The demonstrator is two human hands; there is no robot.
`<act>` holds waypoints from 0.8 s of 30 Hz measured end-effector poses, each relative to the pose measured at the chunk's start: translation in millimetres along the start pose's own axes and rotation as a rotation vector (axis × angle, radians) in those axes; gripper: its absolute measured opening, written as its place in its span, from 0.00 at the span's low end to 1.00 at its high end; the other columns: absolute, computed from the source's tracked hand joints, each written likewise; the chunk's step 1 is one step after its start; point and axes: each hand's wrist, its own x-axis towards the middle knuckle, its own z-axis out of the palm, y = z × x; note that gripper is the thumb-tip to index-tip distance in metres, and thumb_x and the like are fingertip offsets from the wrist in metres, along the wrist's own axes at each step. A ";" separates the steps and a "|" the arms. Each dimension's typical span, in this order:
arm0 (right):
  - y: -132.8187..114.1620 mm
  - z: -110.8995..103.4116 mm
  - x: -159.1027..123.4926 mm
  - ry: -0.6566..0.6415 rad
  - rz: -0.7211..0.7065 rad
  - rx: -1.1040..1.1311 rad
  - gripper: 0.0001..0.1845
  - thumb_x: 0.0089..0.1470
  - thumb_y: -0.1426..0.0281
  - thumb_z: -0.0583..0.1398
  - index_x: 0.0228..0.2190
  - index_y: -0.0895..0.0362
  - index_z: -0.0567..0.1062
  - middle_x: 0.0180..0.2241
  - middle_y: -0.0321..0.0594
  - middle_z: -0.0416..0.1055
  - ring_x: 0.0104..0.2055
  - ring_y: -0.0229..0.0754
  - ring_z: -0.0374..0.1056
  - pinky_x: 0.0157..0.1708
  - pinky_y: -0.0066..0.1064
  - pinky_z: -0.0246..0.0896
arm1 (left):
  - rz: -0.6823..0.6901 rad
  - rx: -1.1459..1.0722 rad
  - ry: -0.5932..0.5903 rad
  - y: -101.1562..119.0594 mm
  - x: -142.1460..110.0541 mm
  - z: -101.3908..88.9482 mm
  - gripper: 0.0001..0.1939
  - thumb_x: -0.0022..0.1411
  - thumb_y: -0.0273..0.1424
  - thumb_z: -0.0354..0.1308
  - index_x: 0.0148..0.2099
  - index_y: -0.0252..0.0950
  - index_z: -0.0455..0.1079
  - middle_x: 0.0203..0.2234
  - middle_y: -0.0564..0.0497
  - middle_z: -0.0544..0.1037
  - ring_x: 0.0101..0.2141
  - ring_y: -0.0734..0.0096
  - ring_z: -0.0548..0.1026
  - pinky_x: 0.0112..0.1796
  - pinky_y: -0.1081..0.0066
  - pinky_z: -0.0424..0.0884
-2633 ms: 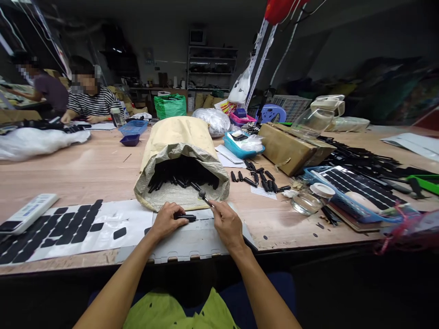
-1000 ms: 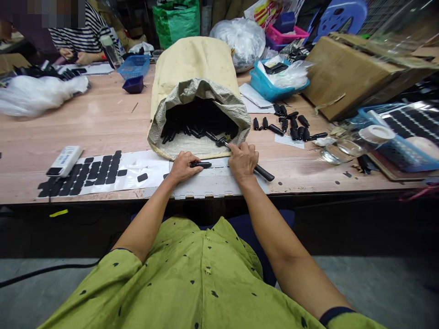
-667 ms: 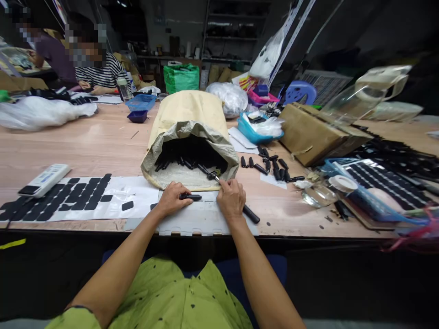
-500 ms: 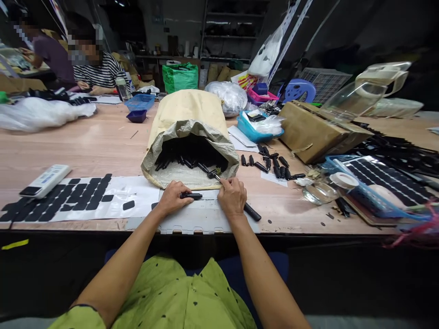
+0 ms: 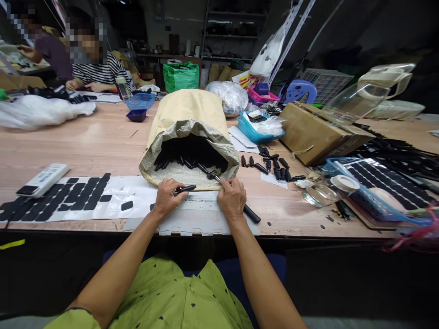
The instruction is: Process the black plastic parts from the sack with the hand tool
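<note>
My left hand (image 5: 167,197) is closed around a slim black rod-shaped part (image 5: 185,188), its tip pointing right and slightly up. My right hand (image 5: 232,197) grips a small hammer (image 5: 214,174); its black handle end (image 5: 252,214) sticks out to the right. Both hands rest on a pale grey board (image 5: 192,218) at the table's near edge. Just beyond them lies an open woven sack (image 5: 187,137) on its side, with many black rod parts (image 5: 185,157) inside its mouth.
A white sheet with black oval pads (image 5: 68,197) and a remote control (image 5: 43,179) lie at left. Loose black pieces (image 5: 270,167), a cardboard box (image 5: 318,135), a blue tray (image 5: 259,132), a glass dish (image 5: 317,194) and solar panels (image 5: 384,183) sit right. Two seated people (image 5: 91,68) work far left.
My left hand has lifted the black rod part off the board and tilted its tip upward toward the sack. The right hand with the hammer has hardly moved.
</note>
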 end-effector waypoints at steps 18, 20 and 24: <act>1.6 2.7 1.4 0.001 0.026 0.044 0.16 0.55 0.76 0.53 0.40 0.55 0.79 0.39 0.44 0.64 0.40 0.39 0.54 0.37 0.29 0.44 | 0.008 -0.254 -0.216 19.3 -24.3 -22.3 0.13 0.61 0.42 0.58 0.38 0.38 0.75 0.32 0.49 0.75 0.36 0.65 0.68 0.41 0.64 0.63; 1.6 2.9 1.5 -0.004 0.029 0.046 0.16 0.55 0.76 0.53 0.39 0.56 0.79 0.39 0.45 0.64 0.41 0.39 0.54 0.37 0.30 0.45 | -0.120 -0.579 -0.483 32.2 -44.1 -33.7 0.17 0.62 0.46 0.55 0.39 0.37 0.73 0.30 0.49 0.74 0.32 0.68 0.70 0.36 0.67 0.65; 1.5 3.1 1.4 -0.015 0.044 0.046 0.15 0.56 0.75 0.53 0.40 0.56 0.78 0.40 0.45 0.65 0.41 0.39 0.54 0.38 0.30 0.46 | -0.408 -0.916 -1.254 28.5 -97.9 -16.9 0.22 0.56 0.50 0.62 0.38 0.34 0.73 0.22 0.51 0.73 0.23 0.73 0.69 0.29 0.71 0.64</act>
